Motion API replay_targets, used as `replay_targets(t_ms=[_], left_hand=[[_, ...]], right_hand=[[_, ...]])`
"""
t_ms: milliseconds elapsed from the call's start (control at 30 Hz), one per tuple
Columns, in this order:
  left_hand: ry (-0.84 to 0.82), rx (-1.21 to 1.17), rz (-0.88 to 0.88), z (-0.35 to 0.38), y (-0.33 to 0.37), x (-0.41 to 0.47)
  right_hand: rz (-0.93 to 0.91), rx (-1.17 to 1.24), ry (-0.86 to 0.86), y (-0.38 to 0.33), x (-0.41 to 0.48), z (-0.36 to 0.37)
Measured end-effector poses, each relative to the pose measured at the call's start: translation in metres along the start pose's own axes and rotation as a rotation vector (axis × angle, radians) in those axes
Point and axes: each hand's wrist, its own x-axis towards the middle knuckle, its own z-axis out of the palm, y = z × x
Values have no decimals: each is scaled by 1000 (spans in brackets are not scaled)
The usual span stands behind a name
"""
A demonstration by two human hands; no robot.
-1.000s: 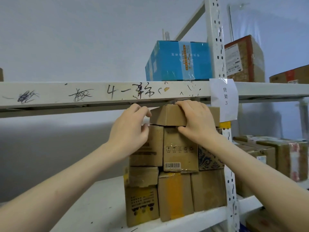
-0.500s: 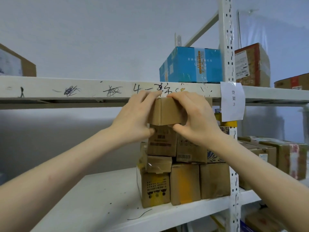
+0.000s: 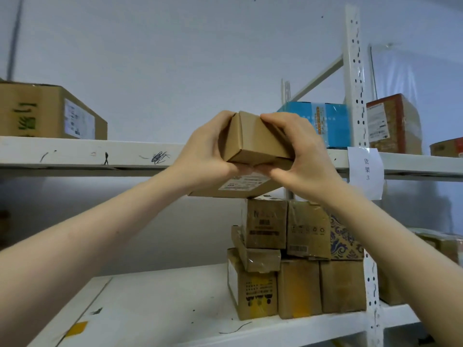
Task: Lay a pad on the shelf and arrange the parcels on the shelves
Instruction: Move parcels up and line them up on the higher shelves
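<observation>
While your left hand (image 3: 208,156) and right hand (image 3: 300,159) clasp the small brown parcel (image 3: 253,140) from both sides, raised before the upper shelf's edge (image 3: 75,152), stacked parcels (image 3: 295,256) occupy the lower shelf (image 3: 160,304) beyond.

We see a white metal rack with a perforated upright post (image 3: 354,78). On its scuffed white lower shelf (image 3: 160,304) brown cardboard parcels (image 3: 295,284) stand stacked against the post, with a yellow scrap (image 3: 76,328) near the front edge. On the scribbled white upper shelf (image 3: 82,152) rest a large brown cardboard carton (image 3: 47,111) at left, a blue wrapped box (image 3: 325,123) by the post, and a red-brown labelled box (image 3: 393,123) beyond it. A white paper tag (image 3: 365,171) hangs from the upper shelf's edge
</observation>
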Motion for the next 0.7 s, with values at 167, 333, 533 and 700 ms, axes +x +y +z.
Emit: replay_targets(t_ms=[167,333,533,700], left_hand=[[7,-46,50,-14,13,-1],[-31,-164,76,-29,39,18],[-73,-101,29,-42,69,54],[170,377,361,-28,95,84]], right_hand=[[-9,-43,-14,1,2,-9],[63,-11,-19,3,10,-22],[310,362,-70,8,16,-50],[479,691,284,25,26,-52]])
